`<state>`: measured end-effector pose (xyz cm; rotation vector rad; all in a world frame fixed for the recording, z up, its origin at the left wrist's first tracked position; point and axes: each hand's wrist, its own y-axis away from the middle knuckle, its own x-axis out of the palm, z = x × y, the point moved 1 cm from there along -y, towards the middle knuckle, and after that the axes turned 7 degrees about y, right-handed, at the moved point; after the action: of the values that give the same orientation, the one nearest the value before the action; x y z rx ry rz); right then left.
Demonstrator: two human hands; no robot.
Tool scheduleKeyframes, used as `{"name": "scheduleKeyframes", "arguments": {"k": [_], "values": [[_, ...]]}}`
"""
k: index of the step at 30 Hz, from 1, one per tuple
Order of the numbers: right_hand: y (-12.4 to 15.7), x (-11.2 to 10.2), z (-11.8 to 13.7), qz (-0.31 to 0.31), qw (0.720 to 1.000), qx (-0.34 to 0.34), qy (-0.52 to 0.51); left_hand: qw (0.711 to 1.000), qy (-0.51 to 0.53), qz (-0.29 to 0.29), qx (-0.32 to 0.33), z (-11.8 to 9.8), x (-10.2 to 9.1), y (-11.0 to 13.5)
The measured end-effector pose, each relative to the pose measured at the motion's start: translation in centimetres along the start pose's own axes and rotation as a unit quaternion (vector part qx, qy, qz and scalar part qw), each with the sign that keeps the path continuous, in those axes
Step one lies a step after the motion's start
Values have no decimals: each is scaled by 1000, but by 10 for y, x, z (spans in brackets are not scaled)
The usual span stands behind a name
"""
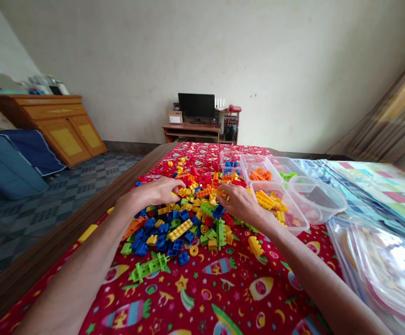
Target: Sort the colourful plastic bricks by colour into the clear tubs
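Note:
A heap of plastic building blocks [180, 230] in blue, yellow, green, orange and red lies on a red patterned cloth. My left hand [160, 190] reaches over the heap's far left part, thumb and forefinger apart, with no block clearly held. At the right side of the heap, my right hand [239, 199] has its fingers bent around a yellow block [218, 192], which they partly hide. An orange block [205, 192] lies between the two hands. Nearer to me are a long green block [149, 268] and a yellow block [255, 246].
Clear plastic tubs stand on the right: one with yellow blocks [298, 223], others with orange blocks [261, 175], blue blocks [231, 164] and green pieces [288, 175]. A round-ended tub [338, 204] sits beside them. Stacked clear lids [387, 260] lie at the near right.

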<state>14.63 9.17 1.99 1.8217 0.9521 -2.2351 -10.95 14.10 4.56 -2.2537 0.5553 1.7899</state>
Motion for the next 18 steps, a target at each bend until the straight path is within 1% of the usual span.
{"name": "scheduleKeyframes", "arguments": {"k": [3,6,9,11,13,15,18], "values": [[0,0,0,-7,1000,-2,-5,998,63,-27,0,2,-9,3],[1,0,2,-13,1000,-2,-8,989,139,-45,8,1,-14,4],[4,1,3,-25,1000,-4,0,976,211,-52,28,0,-13,1],[6,0,4,-40,999,-4,0,960,268,-72,41,-2,-10,-2],[8,-1,6,-59,998,-2,-9,941,322,-90,45,-9,-6,-5],[8,-5,11,-70,997,-3,-27,925,365,-94,46,-21,-1,-5],[7,-11,20,-59,995,-30,-74,901,422,-77,64,-45,9,-5]]}}
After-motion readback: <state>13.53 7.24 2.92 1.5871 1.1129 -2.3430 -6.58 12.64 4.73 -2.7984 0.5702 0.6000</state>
